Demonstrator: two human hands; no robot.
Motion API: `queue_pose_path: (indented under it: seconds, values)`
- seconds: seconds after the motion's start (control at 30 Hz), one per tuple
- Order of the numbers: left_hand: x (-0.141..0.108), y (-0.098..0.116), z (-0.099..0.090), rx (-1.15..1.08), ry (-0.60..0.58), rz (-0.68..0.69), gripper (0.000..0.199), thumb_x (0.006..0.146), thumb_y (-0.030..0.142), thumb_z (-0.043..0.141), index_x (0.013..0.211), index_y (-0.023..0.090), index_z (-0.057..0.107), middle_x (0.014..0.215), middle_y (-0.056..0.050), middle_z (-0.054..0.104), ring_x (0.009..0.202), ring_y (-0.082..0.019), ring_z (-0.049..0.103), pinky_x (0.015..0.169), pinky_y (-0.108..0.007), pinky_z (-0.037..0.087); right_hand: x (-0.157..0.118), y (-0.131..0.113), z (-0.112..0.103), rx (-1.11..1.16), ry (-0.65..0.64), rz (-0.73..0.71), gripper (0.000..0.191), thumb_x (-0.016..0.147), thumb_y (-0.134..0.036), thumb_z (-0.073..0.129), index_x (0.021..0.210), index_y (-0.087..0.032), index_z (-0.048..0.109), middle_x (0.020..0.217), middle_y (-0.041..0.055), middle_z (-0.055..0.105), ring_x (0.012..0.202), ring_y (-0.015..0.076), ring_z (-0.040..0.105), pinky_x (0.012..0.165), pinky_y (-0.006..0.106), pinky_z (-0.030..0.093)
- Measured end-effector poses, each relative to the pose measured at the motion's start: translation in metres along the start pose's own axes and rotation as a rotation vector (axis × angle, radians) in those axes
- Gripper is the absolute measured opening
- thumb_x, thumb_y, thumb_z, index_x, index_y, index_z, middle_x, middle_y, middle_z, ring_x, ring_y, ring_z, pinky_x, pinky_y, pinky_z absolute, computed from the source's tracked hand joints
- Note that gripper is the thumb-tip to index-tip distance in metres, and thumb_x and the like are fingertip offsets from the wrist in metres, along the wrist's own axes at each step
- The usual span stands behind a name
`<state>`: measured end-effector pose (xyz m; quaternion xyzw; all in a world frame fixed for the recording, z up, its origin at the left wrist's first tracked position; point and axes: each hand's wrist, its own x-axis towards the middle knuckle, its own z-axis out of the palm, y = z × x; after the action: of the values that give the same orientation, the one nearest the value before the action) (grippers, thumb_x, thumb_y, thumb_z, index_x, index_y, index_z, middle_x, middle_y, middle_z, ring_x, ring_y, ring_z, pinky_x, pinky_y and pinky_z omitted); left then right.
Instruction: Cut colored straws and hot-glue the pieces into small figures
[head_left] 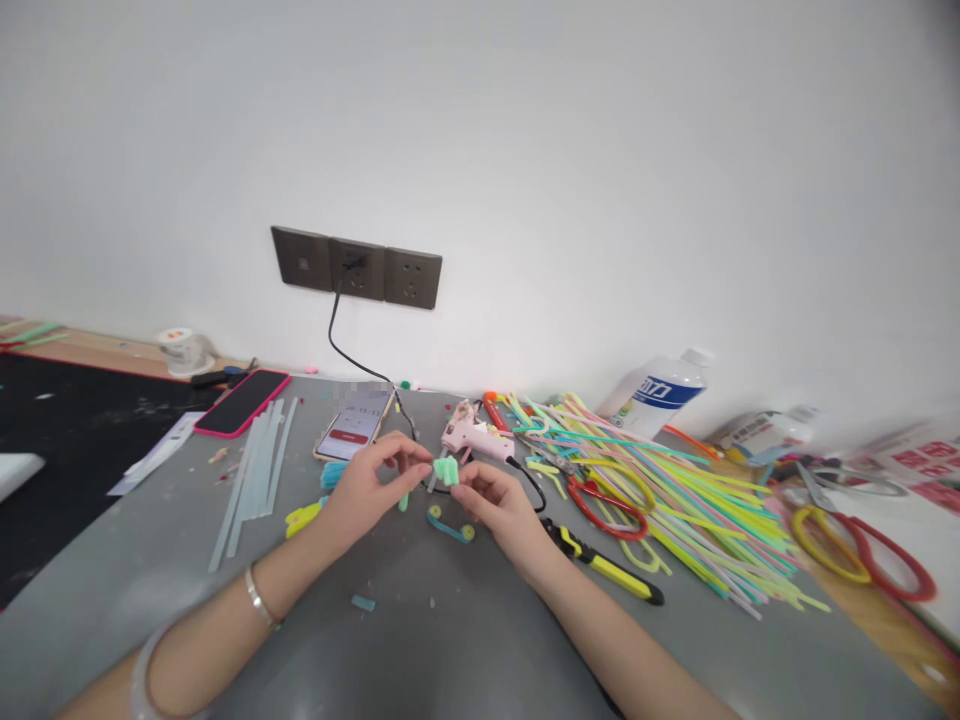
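Observation:
Between my two hands is a small mint-green ridged piece (446, 470), too small to make out fully. My right hand (495, 505) pinches its right end between thumb and fingers. The thumb and index finger of my left hand (379, 475) close together at its left edge. Just behind it lies a pink glue gun (480, 437) with a black cord. Below my fingertips, a curved teal strip (448, 527) with yellow-green round ends rests on the grey table mat (405, 650). A blue bundle (332, 474) and a yellow piece (302, 518) lie beside my left wrist.
Translucent glue sticks (255, 480), a pink-edged phone (242, 402) and a lit phone (355, 422) are at left. On the right are many coloured straws (675, 490), red-and-yellow scissors (609, 508), a yellow-black utility knife (607, 568) and a white bottle (660, 393).

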<state>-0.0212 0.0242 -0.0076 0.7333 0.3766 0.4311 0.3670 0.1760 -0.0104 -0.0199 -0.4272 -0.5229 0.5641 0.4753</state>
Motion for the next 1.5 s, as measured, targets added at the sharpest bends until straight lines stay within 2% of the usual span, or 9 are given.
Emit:
queue_pose_path:
  seconds: [0.2,0.37,1.0,1.5]
  values:
    - [-0.0015,-0.0015,0.0017,-0.05,-0.02,0.02,0.01,0.086,0.025,0.065,0.09,0.019,0.071,0.086,-0.002,0.059,0.074,-0.015,0.055,0.067,-0.027,0.043,-0.0002,0.0036,-0.0002,-0.024,-0.011,-0.025,0.04,0.071,-0.055,0.078,0.076,-0.02,0.06,0.062,-0.0044,0.05,0.054,0.0098,0.039,0.05,0.023,0.03]
    - [-0.0011,-0.0014,0.001,-0.082,-0.023,0.026,0.007,0.086,0.024,0.065,0.086,0.019,0.07,0.086,-0.003,0.058,0.08,-0.017,0.058,0.07,-0.028,0.044,-0.0006,0.0054,-0.001,-0.04,-0.024,-0.025,0.038,0.073,-0.053,0.077,0.075,-0.019,0.059,0.063,-0.0044,0.05,0.055,0.0095,0.039,0.053,0.024,0.032]
    - [0.0003,0.0034,-0.0008,-0.079,-0.075,0.034,0.011,0.088,0.025,0.06,0.081,0.019,0.063,0.083,-0.003,0.059,0.08,-0.018,0.057,0.072,-0.03,0.046,-0.0021,0.0027,0.0001,-0.05,-0.047,-0.005,0.041,0.072,-0.056,0.076,0.074,-0.019,0.059,0.062,-0.0043,0.05,0.053,0.0089,0.04,0.05,0.023,0.031]
    - [-0.0003,0.0016,0.0001,-0.149,-0.106,-0.034,0.015,0.091,0.032,0.059,0.083,0.018,0.06,0.078,-0.001,0.057,0.075,-0.016,0.054,0.066,-0.026,0.045,-0.0029,0.0032,0.0006,-0.022,-0.054,0.002,0.039,0.073,-0.055,0.076,0.076,-0.02,0.059,0.063,-0.0043,0.051,0.054,0.0096,0.043,0.05,0.022,0.031]
